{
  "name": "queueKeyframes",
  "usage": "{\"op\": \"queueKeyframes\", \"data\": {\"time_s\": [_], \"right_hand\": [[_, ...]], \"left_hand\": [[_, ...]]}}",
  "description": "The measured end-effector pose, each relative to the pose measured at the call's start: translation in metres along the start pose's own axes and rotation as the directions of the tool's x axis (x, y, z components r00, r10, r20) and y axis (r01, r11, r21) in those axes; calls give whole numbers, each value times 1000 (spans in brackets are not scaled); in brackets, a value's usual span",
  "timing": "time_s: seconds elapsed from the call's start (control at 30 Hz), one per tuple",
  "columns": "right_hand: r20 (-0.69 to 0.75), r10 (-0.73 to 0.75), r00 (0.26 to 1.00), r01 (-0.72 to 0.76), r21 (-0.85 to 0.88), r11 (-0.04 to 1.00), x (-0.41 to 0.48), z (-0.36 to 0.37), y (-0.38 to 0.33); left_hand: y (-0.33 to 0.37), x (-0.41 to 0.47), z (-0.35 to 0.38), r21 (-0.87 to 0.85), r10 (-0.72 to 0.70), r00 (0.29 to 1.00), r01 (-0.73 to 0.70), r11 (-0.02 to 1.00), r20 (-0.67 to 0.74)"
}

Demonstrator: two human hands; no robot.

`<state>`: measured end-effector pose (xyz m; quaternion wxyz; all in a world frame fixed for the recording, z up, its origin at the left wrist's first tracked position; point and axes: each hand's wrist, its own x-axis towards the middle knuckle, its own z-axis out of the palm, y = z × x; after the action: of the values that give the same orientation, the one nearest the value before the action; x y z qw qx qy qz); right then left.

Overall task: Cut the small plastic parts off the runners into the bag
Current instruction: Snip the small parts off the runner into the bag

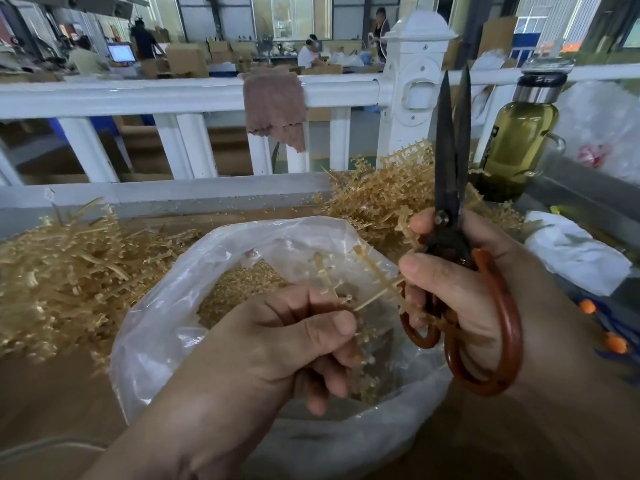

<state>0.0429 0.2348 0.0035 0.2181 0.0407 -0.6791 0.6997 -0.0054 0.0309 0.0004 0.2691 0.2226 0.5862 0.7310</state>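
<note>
My left hand pinches a tan branched plastic runner above the clear plastic bag, cut pieces already inside | my right hand grips dark-bladed scissors by their red-brown loops, blades upright, nearly together | step: between snips, I judge | next: tip blades down onto a stem | beyond: uncut runner heap

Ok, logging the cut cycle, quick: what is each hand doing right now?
Left hand: grips a plastic runner over the bag.
Right hand: grips the scissors, blades pointing up.
</note>
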Motion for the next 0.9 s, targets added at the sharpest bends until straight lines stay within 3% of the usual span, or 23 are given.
{"op": "queueKeyframes", "data": {"time_s": [0.23,0.4,0.5,0.63,0.73,0.9], "right_hand": [[-88,-64,994,32,-327,945,3,-2,-5],[67,-5,998,40,-535,844,-1,2,-14],[185,20,982,93,-581,809,-5,7,-14],[316,99,944,153,-681,716,-6,9,-12],[338,120,934,189,-748,636,-7,10,-12],[357,101,929,226,-761,607,-10,15,-12]], "left_hand": [[5,9,1,-162,120,939,-179,970,-321],[9,13,-3,-252,108,841,-277,927,-529],[9,14,-8,-258,117,804,-319,912,-583],[9,16,-11,-257,148,804,-349,901,-575],[9,15,-13,-266,169,807,-373,889,-566],[8,15,-17,-302,166,809,-388,871,-563]]}}
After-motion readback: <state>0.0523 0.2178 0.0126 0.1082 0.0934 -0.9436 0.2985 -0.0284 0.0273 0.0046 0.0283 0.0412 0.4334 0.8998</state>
